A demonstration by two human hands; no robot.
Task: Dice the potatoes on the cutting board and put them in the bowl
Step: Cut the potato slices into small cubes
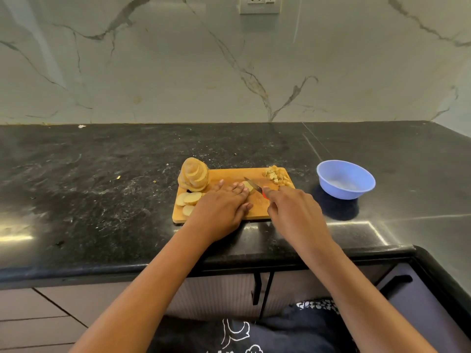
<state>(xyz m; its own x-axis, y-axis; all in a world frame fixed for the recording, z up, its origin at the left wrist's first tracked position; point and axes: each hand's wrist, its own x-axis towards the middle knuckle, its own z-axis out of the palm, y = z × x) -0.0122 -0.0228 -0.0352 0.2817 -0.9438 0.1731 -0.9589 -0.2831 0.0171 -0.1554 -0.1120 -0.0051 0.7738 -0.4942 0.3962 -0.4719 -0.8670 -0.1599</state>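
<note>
Black stone bench (107, 174) carries a wooden cutting board (229, 174); potato slices (248, 187) are pinned under the left hand (221, 207), a red-handled knife (254, 186) gripped by right-hand fingers (274, 193).

Wooden board (257, 174), glossy plastic bowl (346, 189)

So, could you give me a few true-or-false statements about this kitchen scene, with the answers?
1. The blue bowl holds diced potato. False: it looks empty; the diced pieces lie on the cutting board.
2. The right hand holds a knife. True.
3. The left hand steadies a potato piece. True.
4. The bowl sits on the board. False: it stands on the counter, to the board's right.
5. Potato slices lie at the board's left. True.
</note>
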